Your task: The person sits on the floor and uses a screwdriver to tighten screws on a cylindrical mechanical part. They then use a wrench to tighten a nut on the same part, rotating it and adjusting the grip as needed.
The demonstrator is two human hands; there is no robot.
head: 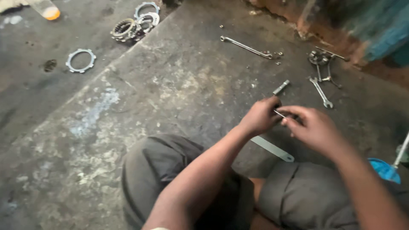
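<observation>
1. Thin metal pin (280,113) spans the gap between both hands, its long axis running from ten o'clock to four o'clock.
2. Left hand (260,116) pinches its upper end; right hand (313,127) pinches the lower.
3. Flat metal strip (272,148) lies on the concrete floor (170,85) at six o'clock; spanner (320,92) at one o'clock.

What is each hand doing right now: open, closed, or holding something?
Left hand: closed, pinching one end of a thin metal pin.
Right hand: closed, fingertips on the pin's other end.
</observation>
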